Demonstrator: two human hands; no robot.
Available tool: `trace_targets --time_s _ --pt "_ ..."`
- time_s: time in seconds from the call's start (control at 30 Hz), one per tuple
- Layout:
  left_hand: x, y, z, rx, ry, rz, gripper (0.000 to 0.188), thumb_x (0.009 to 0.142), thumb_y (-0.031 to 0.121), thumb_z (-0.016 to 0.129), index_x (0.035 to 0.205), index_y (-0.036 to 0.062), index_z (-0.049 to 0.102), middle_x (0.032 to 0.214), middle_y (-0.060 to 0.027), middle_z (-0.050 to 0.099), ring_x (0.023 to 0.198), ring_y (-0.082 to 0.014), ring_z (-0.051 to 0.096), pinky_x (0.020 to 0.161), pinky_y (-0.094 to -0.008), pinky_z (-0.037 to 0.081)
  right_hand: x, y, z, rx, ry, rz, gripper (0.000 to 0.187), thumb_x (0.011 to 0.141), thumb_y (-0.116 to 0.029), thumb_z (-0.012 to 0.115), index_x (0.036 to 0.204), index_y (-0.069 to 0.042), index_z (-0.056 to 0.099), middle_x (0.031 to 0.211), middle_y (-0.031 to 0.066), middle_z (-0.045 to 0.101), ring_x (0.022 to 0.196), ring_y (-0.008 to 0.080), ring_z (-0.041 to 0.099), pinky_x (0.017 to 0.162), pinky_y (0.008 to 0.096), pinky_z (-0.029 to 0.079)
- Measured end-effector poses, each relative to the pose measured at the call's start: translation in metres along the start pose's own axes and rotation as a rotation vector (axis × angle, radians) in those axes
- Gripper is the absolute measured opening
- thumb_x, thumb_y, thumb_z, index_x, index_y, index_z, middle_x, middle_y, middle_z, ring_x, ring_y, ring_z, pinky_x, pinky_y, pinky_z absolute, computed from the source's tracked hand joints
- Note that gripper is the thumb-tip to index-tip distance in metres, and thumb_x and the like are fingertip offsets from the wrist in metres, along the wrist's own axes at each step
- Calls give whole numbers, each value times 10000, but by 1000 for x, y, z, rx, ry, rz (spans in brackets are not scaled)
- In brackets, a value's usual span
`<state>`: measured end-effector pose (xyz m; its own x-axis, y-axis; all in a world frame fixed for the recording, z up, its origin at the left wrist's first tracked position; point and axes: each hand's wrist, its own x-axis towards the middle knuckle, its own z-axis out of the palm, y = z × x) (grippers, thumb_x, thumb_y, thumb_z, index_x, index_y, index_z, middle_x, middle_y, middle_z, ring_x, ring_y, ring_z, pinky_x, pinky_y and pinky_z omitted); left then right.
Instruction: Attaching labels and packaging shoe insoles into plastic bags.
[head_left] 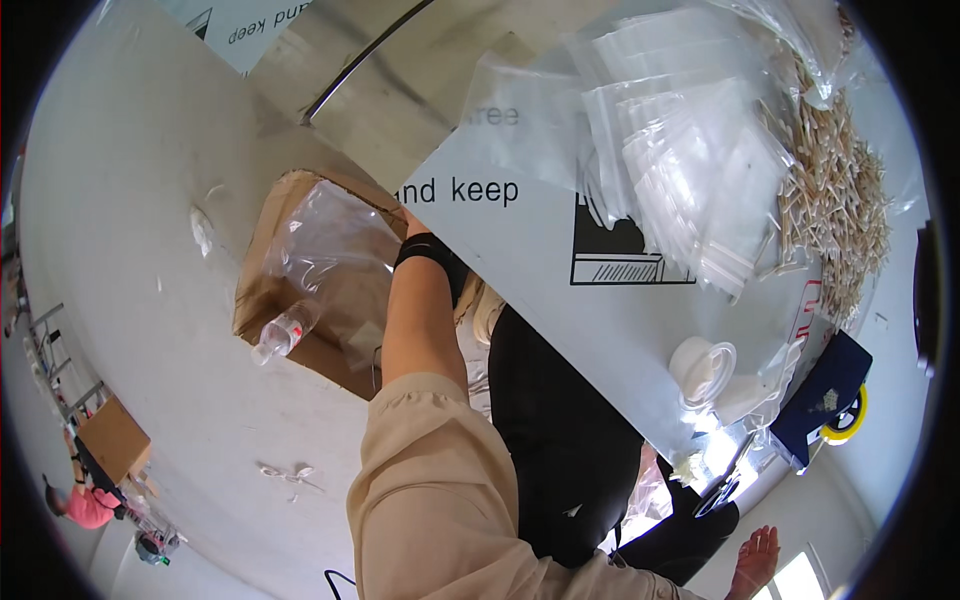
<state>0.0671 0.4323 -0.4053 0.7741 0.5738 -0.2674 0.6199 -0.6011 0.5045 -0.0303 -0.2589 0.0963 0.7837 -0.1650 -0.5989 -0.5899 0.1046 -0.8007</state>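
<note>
Left of the worktop's edge in the head view, an open cardboard box stood at the left hand, with clear plastic inside and a bottle at its rim. The worktop hid most of that hand; its grip could not be told. Rightward of it lay flat clear bags and loose thin sticks: much seemed left, nothing clearly finished. The right hand, far lower right, was unclenched, apparently holding nothing.

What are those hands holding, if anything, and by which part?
The left hand is mostly hidden by the table, so any hold cannot be told. The right hand appears empty.
</note>
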Motion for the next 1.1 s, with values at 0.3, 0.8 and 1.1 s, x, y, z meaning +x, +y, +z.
trace_targets --time_s 0.3,0.8,1.1 --pt "13 3 -28 104 69 -58 270 764 160 534 969 14 632 1155 -150 535 1123 -327 439 917 -434 372 6 2 28 348 -166 125 489 955 -291 363 1318 36 365 1344 210 411 1250 347 372 1080 470 242" --pt "46 -10 12 388 289 -106 282 771 199 525 954 48 678 1160 -133 519 1180 -308 384 897 -421 345 3 -20 20 55 -73 114 462 963 -272 349 1306 35 385 1320 181 452 1246 321 392 1028 465 340" --pt "6 -23 57 -411 193 29 139 723 172 557 708 81 662 870 -123 597 895 -283 558 755 -414 434 -6 -11 38 411 -190 121 422 957 -162 305 1288 93 359 1344 252 398 1263 375 349 1093 488 233"
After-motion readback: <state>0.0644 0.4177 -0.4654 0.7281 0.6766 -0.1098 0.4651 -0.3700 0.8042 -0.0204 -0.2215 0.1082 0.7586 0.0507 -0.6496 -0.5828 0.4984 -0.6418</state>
